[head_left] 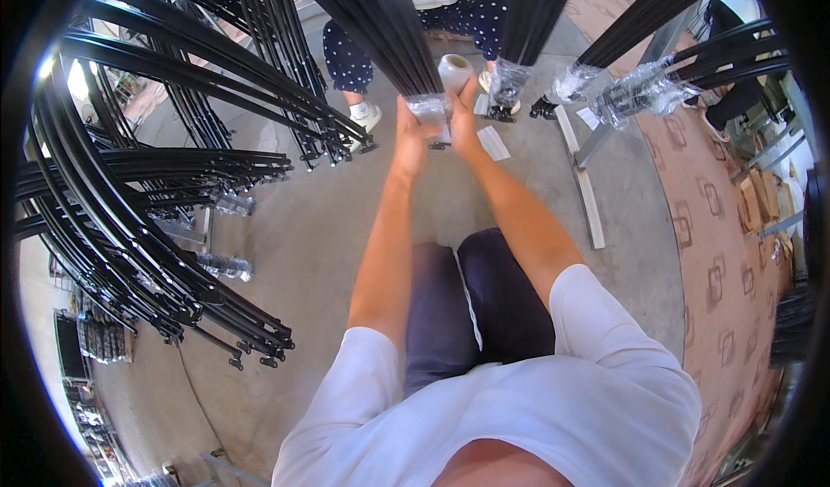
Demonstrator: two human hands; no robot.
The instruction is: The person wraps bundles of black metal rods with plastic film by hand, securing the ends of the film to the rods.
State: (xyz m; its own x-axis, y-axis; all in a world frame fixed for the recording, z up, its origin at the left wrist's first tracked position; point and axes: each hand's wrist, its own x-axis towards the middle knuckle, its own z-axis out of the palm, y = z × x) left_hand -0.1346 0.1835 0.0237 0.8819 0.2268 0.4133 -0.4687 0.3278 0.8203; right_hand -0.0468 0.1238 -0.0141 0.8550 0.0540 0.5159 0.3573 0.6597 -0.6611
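In front of me hangs a bundle of long black rods (380, 28), its lower end wrapped in clear plastic film (426, 106). My left hand (412, 139) is closed around the left side of this wrapped end, the thumb lying across it. On the other side, my right hand (463, 122) grips a roll of clear stretch film (453, 68) close against the bundle. Its fingertips are partly hidden by the roll and rods. More black rod bundles (540, 11) with film-wrapped ends stand to the right.
Many loose black rods (156, 253) fan out on the left. A person in dotted trousers (467, 16) sits opposite, behind the bundles. White paper slips (494, 144) lie on the grey floor (303, 253). A metal rail (585, 184) stands at right, beside a patterned pink floor strip (705, 271).
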